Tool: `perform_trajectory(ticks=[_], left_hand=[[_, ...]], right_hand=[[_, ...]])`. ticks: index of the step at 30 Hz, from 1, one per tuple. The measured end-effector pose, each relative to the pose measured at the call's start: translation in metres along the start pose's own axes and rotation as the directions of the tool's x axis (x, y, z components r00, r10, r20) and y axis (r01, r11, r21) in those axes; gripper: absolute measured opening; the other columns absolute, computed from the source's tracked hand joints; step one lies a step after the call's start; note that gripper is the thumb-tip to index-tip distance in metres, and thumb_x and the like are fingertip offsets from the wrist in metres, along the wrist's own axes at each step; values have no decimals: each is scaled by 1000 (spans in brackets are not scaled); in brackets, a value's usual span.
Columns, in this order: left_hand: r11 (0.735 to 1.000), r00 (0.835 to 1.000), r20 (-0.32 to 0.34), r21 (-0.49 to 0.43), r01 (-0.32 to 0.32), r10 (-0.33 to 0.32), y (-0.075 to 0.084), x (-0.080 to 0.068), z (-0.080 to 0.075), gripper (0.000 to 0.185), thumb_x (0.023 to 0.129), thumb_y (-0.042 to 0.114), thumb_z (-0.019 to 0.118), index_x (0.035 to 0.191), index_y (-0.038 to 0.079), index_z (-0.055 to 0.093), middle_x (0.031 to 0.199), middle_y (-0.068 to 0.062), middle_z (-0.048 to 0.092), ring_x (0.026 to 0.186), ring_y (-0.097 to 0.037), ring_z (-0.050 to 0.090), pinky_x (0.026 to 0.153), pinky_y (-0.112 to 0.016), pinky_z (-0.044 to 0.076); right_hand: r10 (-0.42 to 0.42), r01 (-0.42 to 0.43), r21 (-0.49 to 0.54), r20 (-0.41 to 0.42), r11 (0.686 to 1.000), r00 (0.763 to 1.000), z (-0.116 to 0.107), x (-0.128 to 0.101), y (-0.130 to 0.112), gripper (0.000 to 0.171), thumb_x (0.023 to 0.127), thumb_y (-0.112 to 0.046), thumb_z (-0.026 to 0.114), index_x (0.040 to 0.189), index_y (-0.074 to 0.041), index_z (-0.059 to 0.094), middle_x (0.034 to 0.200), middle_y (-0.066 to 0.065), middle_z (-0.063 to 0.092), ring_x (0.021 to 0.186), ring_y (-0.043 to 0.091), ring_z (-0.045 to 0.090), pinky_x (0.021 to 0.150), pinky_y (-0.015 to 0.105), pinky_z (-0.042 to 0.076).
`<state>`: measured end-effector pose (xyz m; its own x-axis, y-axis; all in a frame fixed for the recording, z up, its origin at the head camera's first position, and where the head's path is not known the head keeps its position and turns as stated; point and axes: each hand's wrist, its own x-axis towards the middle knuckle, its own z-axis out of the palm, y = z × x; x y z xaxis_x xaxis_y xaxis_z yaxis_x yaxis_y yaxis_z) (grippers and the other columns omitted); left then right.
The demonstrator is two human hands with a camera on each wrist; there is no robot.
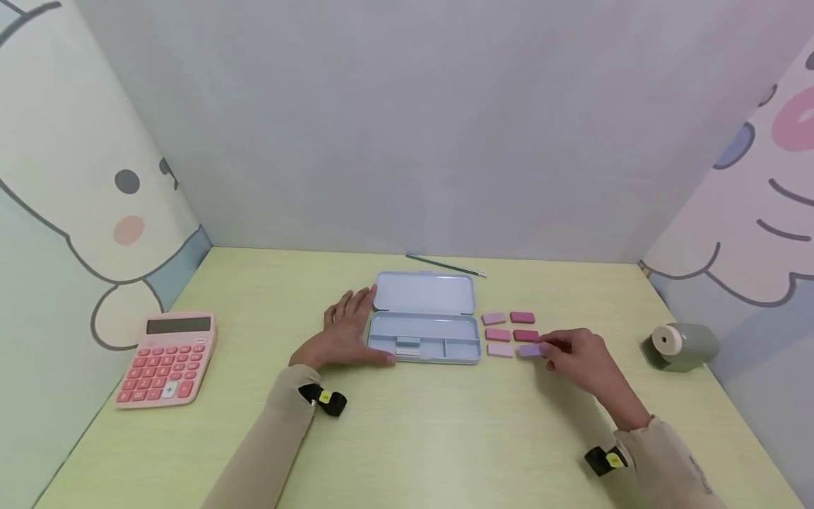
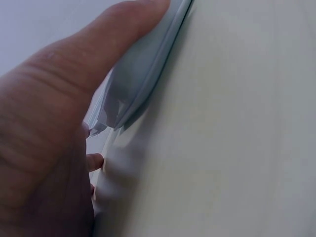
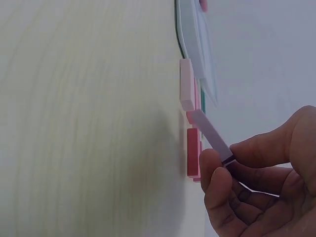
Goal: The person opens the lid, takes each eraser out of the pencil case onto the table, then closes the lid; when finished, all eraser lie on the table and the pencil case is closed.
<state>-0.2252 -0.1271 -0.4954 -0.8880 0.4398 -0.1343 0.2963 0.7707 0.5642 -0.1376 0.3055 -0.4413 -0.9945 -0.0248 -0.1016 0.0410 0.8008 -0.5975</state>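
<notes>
A light blue pencil case (image 1: 424, 362) lies with its lid (image 1: 424, 292) folded back. My left hand (image 1: 346, 332) spans its left side, thumb on the front edge and fingers reaching toward the lid; in the left wrist view the thumb (image 2: 94, 44) lies along the case. Inside, at the left, are a blue-grey block (image 1: 408, 341) and a whitish one (image 1: 408, 352). With thumb and fingertips, my right hand (image 1: 579, 357) pinches one end of a lilac eraser (image 3: 212, 136), which is tilted in the right wrist view. Pink erasers (image 1: 497, 334) sit in rows beside it.
A dark green pencil (image 1: 445, 264) lies behind the case. On the left is a pink calculator (image 1: 167, 360). A grey-green device with a round white front (image 1: 680, 346), perhaps a sharpener, stands at the right edge. A pale curtain-like backdrop (image 1: 420, 141) rises behind the table.
</notes>
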Motion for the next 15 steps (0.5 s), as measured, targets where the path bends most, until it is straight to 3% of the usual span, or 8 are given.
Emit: perform_trajectory(ticks=[4, 10, 15], left_hand=[[1000, 1000, 0, -5, -7, 7, 3, -1, -2, 148, 70, 78, 83, 175, 21, -3, 183, -13, 5, 168, -45, -5, 130, -71, 2], [1000, 1000, 7, -3, -7, 7, 4, -2, -5, 148, 71, 79, 83, 175, 20, -4, 183, -13, 4, 168, -45, -7, 130, -72, 1], [1000, 1000, 16, 11, 9, -10, 1, 0, -3, 147, 72, 74, 84, 175, 21, -6, 183, -11, 3, 169, -42, -8, 131, -69, 1]], right_hand=[[-3, 3, -23, -6, 1000, 1000, 2, 2, 1, 30, 105, -20, 67, 120, 5, 77, 80, 3, 76, 74, 14, 60, 60, 26, 43], [-52, 45, -125, -51, 991, 997, 3, 0, 3, 24, 102, -22, 71, 113, -3, 79, 102, 13, 79, 80, 16, 66, 64, 30, 48], [-73, 72, -144, 0, 987, 997, 6, 2, 5, 24, 96, -17, 76, 117, -5, 77, 102, 14, 76, 78, 15, 64, 64, 30, 46]])
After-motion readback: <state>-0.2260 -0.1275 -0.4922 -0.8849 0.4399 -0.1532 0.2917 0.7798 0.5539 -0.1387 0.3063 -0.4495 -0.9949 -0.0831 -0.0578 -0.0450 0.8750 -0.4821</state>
